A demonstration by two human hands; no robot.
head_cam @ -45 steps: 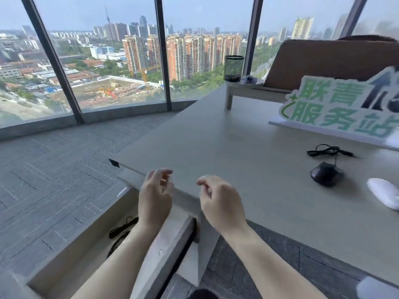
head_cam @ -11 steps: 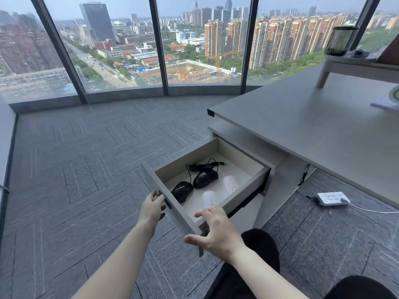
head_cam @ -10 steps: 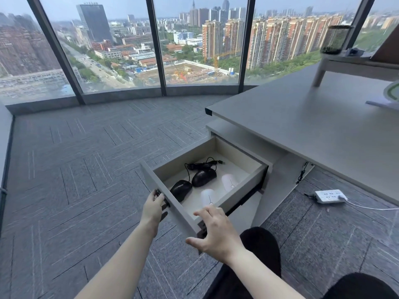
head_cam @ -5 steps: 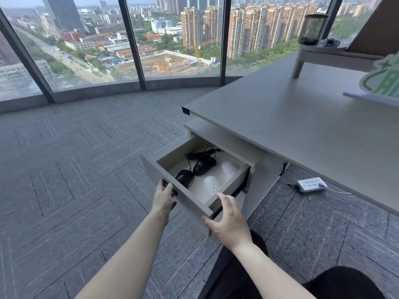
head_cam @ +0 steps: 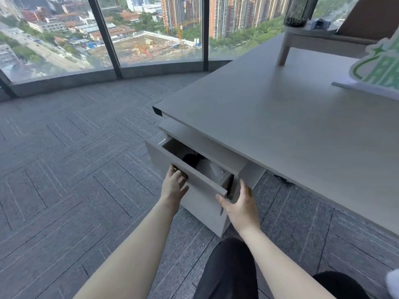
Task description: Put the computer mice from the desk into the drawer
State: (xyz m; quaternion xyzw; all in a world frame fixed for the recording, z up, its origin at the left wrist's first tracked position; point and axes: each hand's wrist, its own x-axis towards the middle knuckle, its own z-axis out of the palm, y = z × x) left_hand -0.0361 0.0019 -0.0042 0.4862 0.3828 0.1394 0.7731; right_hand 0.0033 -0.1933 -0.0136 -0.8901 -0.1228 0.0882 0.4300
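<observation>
The grey drawer (head_cam: 200, 184) under the desk corner stands only a narrow gap open. Through the gap I see a black mouse (head_cam: 191, 160) and part of a white mouse (head_cam: 213, 169); the rest of the drawer's contents is hidden under the desk. My left hand (head_cam: 173, 186) rests on the drawer front at its dark handle, fingers curled on it. My right hand (head_cam: 240, 203) presses flat against the drawer's right front corner, fingers spread. The grey desk (head_cam: 280, 117) shows no mouse on its visible part.
A green and white sign (head_cam: 380, 67) stands on the desk at the right. A small riser shelf (head_cam: 306, 37) with a black mesh pen cup (head_cam: 299, 9) sits at the back. Grey carpet floor lies to the left, windows beyond. My dark-trousered knees are at the bottom.
The drawer has slid from well open to nearly shut, both hands moving in with it. Most of the mice inside have passed out of sight under the desk.
</observation>
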